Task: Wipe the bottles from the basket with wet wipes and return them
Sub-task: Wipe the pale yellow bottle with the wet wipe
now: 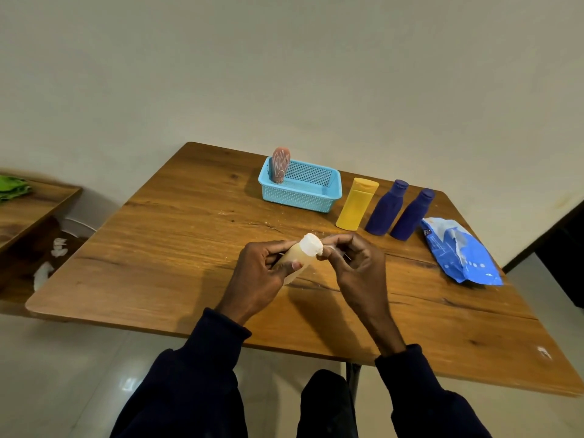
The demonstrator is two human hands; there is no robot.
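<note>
My left hand [259, 270] grips a cream bottle [295, 263] tilted above the middle of the wooden table [164, 235]. A white wet wipe [311, 245] is bunched over the bottle's top end, and my right hand [350, 260] pinches it there. Further back stands a light blue basket [316, 197] with a pink patterned bottle [280, 165] upright in its left corner. To the basket's right stand a yellow bottle [357, 203] and two dark blue bottles [387, 207] [412, 214]. A blue wet-wipes pack [458, 251] lies at the right, opened.
A lower wooden shelf [28, 210] with something green [12, 188] on it stands at the left. Crumpled white wipes [50, 257] lie on the floor beside it. A dark piece of furniture [565, 248] is at the far right.
</note>
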